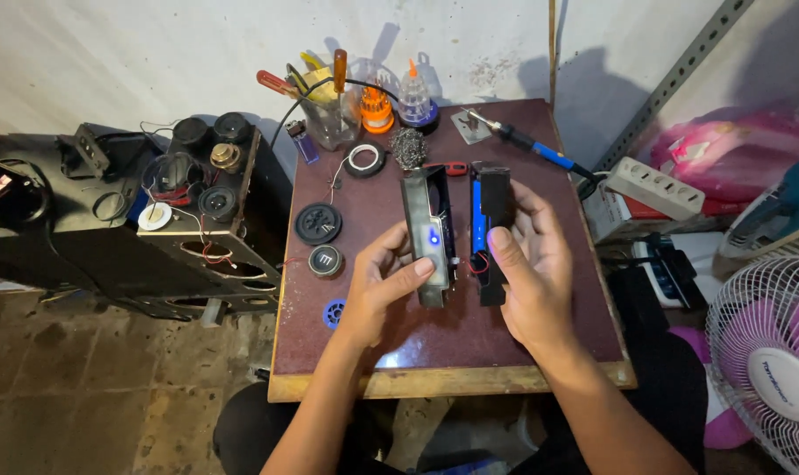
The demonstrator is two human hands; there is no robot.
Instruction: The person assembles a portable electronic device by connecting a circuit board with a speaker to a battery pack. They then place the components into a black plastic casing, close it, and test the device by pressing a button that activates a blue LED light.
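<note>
Grey casing half (430,236) gripped in left hand (383,281), black half (490,230) gripped in right hand (531,264)

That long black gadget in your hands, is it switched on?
On: a small blue light glows on the housing half that the left hand holds.

My left hand (389,280) covers lower front of grey housing half (430,236); my right hand (524,268) hides far side of black housing half (490,230). Wiring between halves too small to trace. Fan (764,361) cut off by right and bottom edges. My forearms run out of frame at bottom. Black speaker box (206,211) cut by left edge, parts atop it too tangled to tell apart. Tool tips inside clear cup (333,114) hidden.
</note>
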